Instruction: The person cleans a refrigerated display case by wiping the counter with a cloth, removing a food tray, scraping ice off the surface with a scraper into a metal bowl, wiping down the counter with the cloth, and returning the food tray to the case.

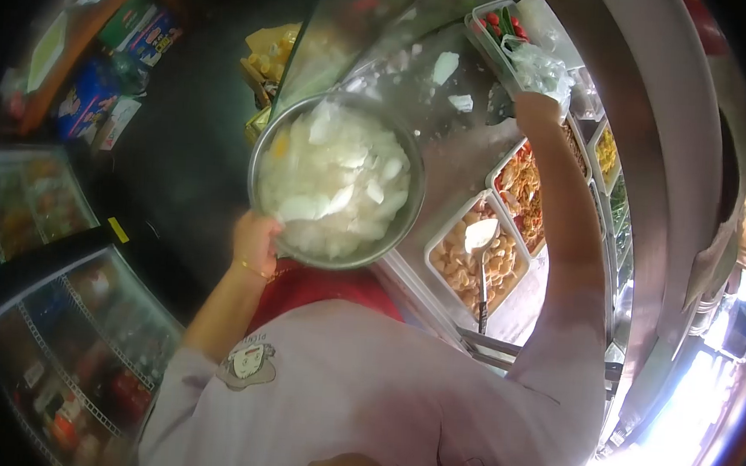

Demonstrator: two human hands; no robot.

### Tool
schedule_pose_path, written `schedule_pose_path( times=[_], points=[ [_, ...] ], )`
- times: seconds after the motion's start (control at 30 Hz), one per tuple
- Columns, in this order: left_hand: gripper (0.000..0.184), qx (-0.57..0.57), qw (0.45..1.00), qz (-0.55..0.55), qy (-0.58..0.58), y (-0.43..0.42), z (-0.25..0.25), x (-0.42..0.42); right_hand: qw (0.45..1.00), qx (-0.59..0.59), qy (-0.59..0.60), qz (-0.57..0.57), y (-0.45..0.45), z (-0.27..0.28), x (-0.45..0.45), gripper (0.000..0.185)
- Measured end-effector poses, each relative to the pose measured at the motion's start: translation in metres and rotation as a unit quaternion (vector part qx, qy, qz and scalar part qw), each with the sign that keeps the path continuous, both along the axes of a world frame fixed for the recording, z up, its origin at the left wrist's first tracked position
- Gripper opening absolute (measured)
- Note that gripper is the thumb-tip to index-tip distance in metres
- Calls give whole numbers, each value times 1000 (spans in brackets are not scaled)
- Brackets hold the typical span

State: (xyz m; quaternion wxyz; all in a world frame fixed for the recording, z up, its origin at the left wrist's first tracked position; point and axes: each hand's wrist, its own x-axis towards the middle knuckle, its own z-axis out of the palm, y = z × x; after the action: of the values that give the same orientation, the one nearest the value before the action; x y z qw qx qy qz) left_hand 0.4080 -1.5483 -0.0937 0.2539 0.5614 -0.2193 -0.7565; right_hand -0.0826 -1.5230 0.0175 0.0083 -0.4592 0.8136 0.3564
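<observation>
Metal bench (454, 157), one to four o'clock, carrying open food trays (526, 258); a spoon (480, 236) lies in one. Steel bowl (416, 197): one, just off centre towards eleven o'clock, upright, apparently held beside the bench. Handling, as we judge it: rigid, weighty when this full, rim possibly slick; best taken at opposite sides, three and nine o'clock, kept level. Contents: pale pieces (343, 167), which we expect to be soft, slippery and easily broken. Appearance: round, dull silver; filling white, translucent in parts, yellow patch at ten o'clock. Our left hand (255, 241): fingers closed on the rim, eight o'clock. Our right hand (538, 113): two o'clock, beside a clear bag (540, 71); finger posture, we cannot tell.
</observation>
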Motion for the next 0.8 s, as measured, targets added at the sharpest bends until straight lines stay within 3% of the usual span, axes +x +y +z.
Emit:
schedule_pose_path(
  times=[0.07, 0.2, 0.27, 0.33, 0.43, 0.5, 0.57, 0.67, 0.77, 0.8],
  points=[
    [26, 13, 1000, 12, -3, 8, -2, 15, 998, -36, 2, -43, -42, -46, -18, 26],
    [25, 25, 997, 71, 14, 18, 6, 34, 996, 59, 25, 55, -133, -76, 23, 24],
    [25, 38, 996, 77, 4, 20, 12, 50, 994, 32, 8, 104, -164, -89, 50, 23],
    [24, 43, 996, 83, 5, 23, 10, 63, 991, 62, -29, 119, -185, -83, 87, 21],
    [23, 39, 995, 87, 13, 23, 0, 83, 977, -28, -65, 203, -160, -100, 127, 20],
    [22, 32, 995, 91, 22, 18, -7, 91, 982, 30, -89, 163, -140, -69, 185, 18],
    [23, 36, 995, 88, 21, 7, -4, 95, 969, 71, -111, 210, -113, -58, 216, 17],
    [24, 37, 997, 56, 34, -6, -14, 109, 978, 88, -154, 108, -88, -21, 247, 13],
    [25, 27, 998, 26, 53, -19, -22, 129, 979, 56, -121, 155, -80, 27, 221, 12],
    [26, 21, 998, 20, 58, -22, -22, 134, 991, 15, -62, 118, -79, 21, 201, 11]
  ],
)
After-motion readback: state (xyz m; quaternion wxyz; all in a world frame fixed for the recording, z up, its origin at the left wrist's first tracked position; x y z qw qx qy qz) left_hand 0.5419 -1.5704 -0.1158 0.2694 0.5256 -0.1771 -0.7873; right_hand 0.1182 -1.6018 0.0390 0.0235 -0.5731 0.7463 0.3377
